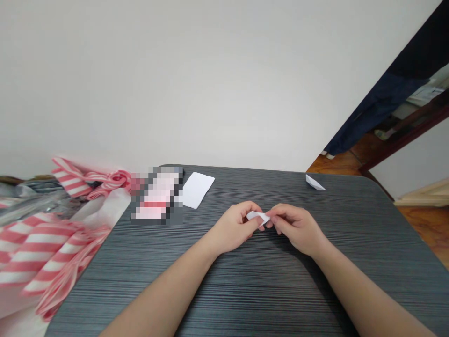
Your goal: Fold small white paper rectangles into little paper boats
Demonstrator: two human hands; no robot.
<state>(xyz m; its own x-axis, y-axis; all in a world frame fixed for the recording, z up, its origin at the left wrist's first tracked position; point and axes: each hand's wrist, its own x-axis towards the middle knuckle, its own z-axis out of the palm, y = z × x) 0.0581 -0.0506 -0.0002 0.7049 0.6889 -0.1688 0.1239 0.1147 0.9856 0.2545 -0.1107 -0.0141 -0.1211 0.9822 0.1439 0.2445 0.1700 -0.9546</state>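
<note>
A small folded piece of white paper (257, 216) is pinched between both my hands over the middle of the dark grey table (245, 290). My left hand (235, 228) curls its fingers around the paper's left end. My right hand (296, 227) grips the right end with its fingertips pressed together. Both forearms rest on or just above the tabletop. Most of the paper is hidden by my fingers.
A flat white paper sheet (197, 189) lies at the table's far side, beside a blurred pink and white object (156, 196). A small folded white paper shape (315, 183) sits at the far right. Red-and-white striped plastic bags (42, 252) crowd the left edge. White wall behind.
</note>
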